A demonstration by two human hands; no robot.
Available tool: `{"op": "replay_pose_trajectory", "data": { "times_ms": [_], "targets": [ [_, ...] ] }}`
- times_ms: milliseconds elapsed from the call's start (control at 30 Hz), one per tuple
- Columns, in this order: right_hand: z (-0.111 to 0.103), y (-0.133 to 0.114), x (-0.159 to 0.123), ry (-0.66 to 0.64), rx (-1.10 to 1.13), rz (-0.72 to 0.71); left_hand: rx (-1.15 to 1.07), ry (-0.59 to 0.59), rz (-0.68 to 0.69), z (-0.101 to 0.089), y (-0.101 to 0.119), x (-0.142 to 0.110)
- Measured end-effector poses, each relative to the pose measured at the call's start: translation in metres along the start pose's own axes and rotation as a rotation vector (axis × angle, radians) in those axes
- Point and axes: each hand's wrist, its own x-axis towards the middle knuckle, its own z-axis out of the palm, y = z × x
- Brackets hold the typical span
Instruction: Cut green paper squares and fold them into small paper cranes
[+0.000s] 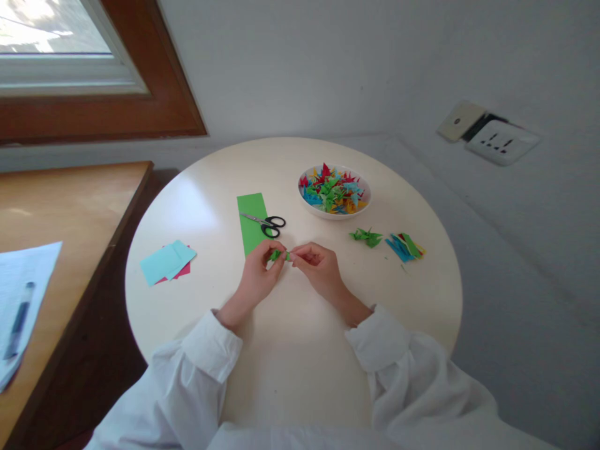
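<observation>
Between my two hands is a small folded piece of green paper [275, 255], partly covered by the fingers. My left hand [260, 270] grips it from the left with thumb and fingers closed. From the right, my right hand [321, 267] pinches its other end with thumb and forefinger. Just beyond my left hand lies a long green paper strip [253, 204]. Scissors [269, 224] with black handles rest across that strip. To the right of my right hand sit a few folded green paper cranes [366, 237].
A white bowl [335, 215] full of colourful paper cranes stands at the back of the round table [300, 362]. Coloured paper scraps [404, 247] lie at right, light blue and red paper squares [167, 261] at left. A wooden desk [84, 200] holds a pen [19, 319] on papers.
</observation>
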Motion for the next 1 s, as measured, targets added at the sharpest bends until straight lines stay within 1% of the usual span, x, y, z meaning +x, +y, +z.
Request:
{"op": "replay_pose_trajectory", "data": {
  "times_ms": [167,533,767,867,1000],
  "targets": [
    [0.0012,-0.001,-0.0003,0.017,-0.001,0.019,0.002,0.009,0.01,0.0009,-0.0025,0.0003],
    [0.0017,0.0008,-0.0005,0.027,0.004,0.02,-0.03,0.026,-0.033,0.0018,0.0017,0.0007],
    [0.0022,-0.0025,0.002,0.064,0.067,0.027,-0.024,0.088,-0.05,0.0015,0.0004,0.0025],
    [0.0017,0.0,0.0008,0.051,0.027,0.022,-0.031,0.088,-0.051,0.0016,0.0013,0.0023],
    [0.0007,0.0044,-0.0019,0.037,-0.089,-0.027,-0.022,0.086,-0.036,0.0017,0.0017,0.0015]
  ]
}}
